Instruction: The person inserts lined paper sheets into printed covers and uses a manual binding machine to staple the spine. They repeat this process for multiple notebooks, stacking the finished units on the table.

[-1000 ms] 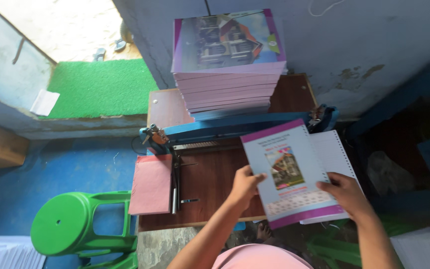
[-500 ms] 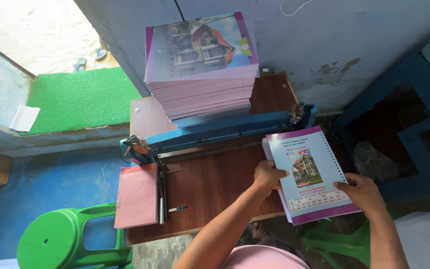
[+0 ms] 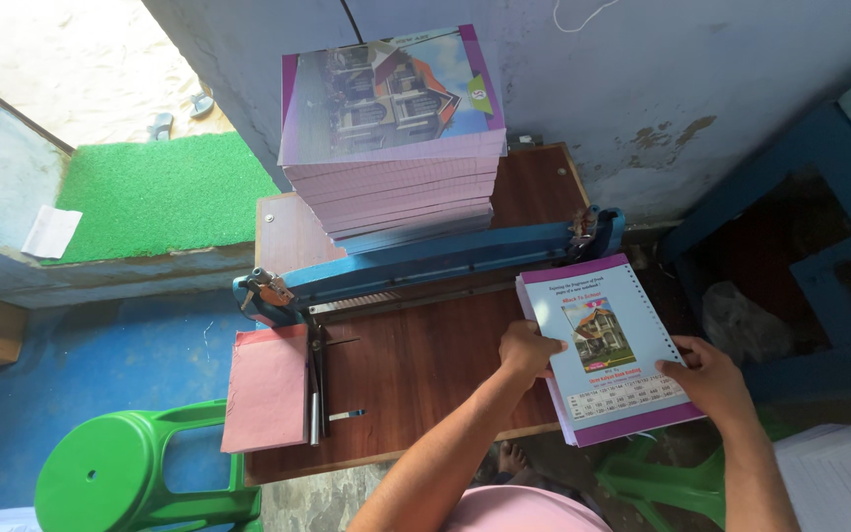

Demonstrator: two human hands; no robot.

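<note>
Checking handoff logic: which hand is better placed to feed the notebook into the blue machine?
Probably left: left hand grips the notebook edge nearest the blue machine; right hand holds the far corner.

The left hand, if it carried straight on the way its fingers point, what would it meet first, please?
The left hand points away over the booklet; beyond that, probably the blue punching bar, though depth is unclear.
</note>
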